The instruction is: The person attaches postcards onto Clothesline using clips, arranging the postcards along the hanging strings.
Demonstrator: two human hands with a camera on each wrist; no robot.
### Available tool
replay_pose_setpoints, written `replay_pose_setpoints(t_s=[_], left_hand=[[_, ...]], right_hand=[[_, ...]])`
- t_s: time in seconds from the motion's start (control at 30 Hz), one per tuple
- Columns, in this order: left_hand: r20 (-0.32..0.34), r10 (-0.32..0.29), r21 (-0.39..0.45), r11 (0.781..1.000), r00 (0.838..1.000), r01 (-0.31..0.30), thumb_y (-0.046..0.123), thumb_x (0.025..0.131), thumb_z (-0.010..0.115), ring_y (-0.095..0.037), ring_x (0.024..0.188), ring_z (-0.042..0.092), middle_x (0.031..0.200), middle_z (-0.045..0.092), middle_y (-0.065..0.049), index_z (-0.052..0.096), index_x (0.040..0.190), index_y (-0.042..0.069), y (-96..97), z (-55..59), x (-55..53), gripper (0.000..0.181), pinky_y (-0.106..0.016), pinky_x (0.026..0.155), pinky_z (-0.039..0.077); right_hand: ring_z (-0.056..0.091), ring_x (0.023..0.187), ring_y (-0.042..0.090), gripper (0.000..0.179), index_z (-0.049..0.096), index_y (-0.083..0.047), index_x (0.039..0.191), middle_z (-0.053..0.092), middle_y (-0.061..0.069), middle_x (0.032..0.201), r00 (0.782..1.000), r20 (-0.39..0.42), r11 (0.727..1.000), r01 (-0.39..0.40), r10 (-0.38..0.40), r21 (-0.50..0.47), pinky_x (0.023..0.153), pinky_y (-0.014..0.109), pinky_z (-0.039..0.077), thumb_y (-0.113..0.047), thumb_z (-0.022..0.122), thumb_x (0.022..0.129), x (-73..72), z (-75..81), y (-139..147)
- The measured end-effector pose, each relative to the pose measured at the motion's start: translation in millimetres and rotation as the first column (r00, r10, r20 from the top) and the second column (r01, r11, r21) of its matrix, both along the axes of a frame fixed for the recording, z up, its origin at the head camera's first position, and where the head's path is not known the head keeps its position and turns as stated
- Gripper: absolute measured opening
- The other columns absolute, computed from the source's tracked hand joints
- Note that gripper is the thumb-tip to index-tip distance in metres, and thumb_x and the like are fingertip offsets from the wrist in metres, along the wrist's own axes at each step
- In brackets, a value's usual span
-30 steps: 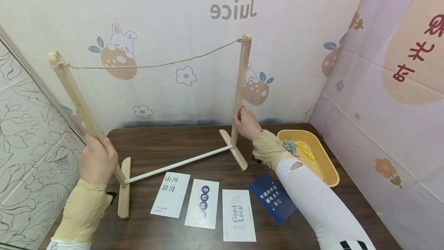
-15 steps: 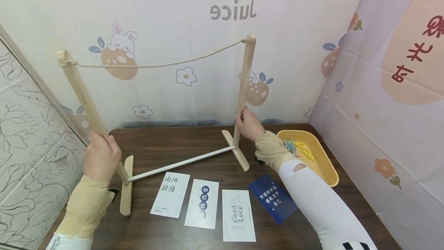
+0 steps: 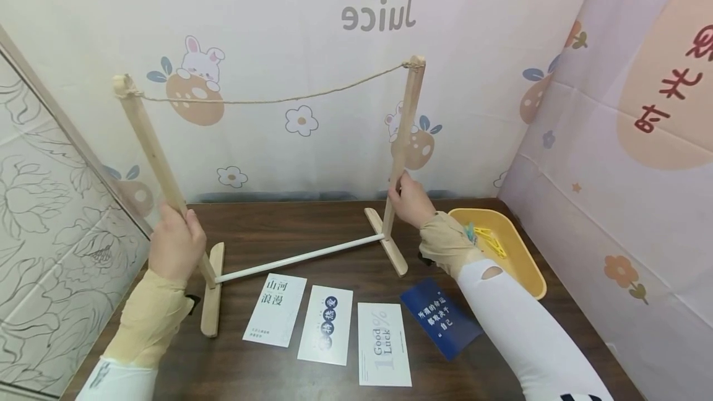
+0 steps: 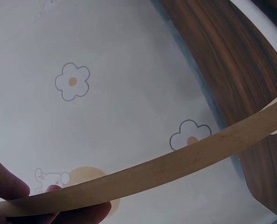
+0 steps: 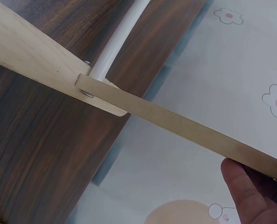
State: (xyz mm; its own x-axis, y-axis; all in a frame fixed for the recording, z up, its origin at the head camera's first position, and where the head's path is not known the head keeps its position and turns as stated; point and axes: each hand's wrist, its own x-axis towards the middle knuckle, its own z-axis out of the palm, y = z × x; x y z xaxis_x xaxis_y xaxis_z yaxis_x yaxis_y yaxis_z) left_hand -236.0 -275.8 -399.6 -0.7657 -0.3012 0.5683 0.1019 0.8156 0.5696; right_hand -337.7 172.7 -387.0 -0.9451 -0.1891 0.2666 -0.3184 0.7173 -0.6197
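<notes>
A wooden rack stands on the table, its two posts joined by a twine line point(image 3: 267, 101) at the top and a white rod point(image 3: 301, 258) low down. My left hand point(image 3: 177, 243) grips the left post point(image 3: 156, 153) in its lower part, fingers wrapped round the wood in the left wrist view. The right post point(image 3: 407, 116) is held by my right hand point(image 3: 411, 200), thumb and fingers on either side of it. Beneath the posts lie flat wooden feet, the left foot point(image 3: 211, 314) nearer me and the right foot point(image 3: 397, 258) farther back.
In front of the rack lie three white cards, among them a "Good Luck" card point(image 3: 384, 345), and a dark blue card point(image 3: 440, 319). A yellow tray point(image 3: 529, 258) with several clothespins point(image 3: 490, 242) sits at the table's right, partly behind my forearm. A printed curtain point(image 3: 312, 159) hangs behind.
Both hands have shifted the rack to the right across the table, its left side also slightly away from me. The grips stay the same, and the cards and tray have not moved.
</notes>
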Motion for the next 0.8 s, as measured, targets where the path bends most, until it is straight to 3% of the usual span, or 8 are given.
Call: replay_pose_setpoints(t_s=[0.23,0.57,0.8], left_hand=[[-0.005,-0.014,0.016,1.0,1.0,0.014,0.015,0.108,0.046,-0.072,0.071,0.06,0.078,0.057,-0.042,0.046,0.114,-0.019,8.1,1.4,-5.4,0.034,-0.079,0.06,0.045],[0.0,-0.078,0.003,0.997,0.997,0.078,0.012,0.109,0.046,-0.062,0.062,0.062,0.073,0.056,-0.034,0.045,0.112,-0.018,14.7,2.2,-14.9,0.03,-0.069,0.051,0.047],[0.028,-0.123,0.008,0.992,0.992,0.123,0.011,0.11,0.044,-0.059,0.065,0.066,0.079,0.059,-0.033,0.045,0.115,-0.018,18.9,3.8,-20.7,0.03,-0.065,0.051,0.05]], right_hand=[[0.073,0.091,0.037,0.025,0.054,0.008,0.129,0.071,0.03,0.112,1.0,-0.002,1.0,0.017,-0.017,0.01,0.072,0.042,0.058,-0.008,0.048,0.111,3.3,0.7,9],[0.074,0.095,0.04,0.027,0.055,0.009,0.132,0.07,0.03,0.113,1.0,-0.011,1.0,0.023,-0.022,0.001,0.073,0.042,0.06,-0.008,0.049,0.112,6.6,1.3,22],[0.075,0.095,0.04,0.026,0.055,0.01,0.131,0.071,0.029,0.11,0.999,-0.024,0.999,0.042,-0.041,0.005,0.074,0.044,0.061,-0.008,0.05,0.112,8.6,-2.0,31]])
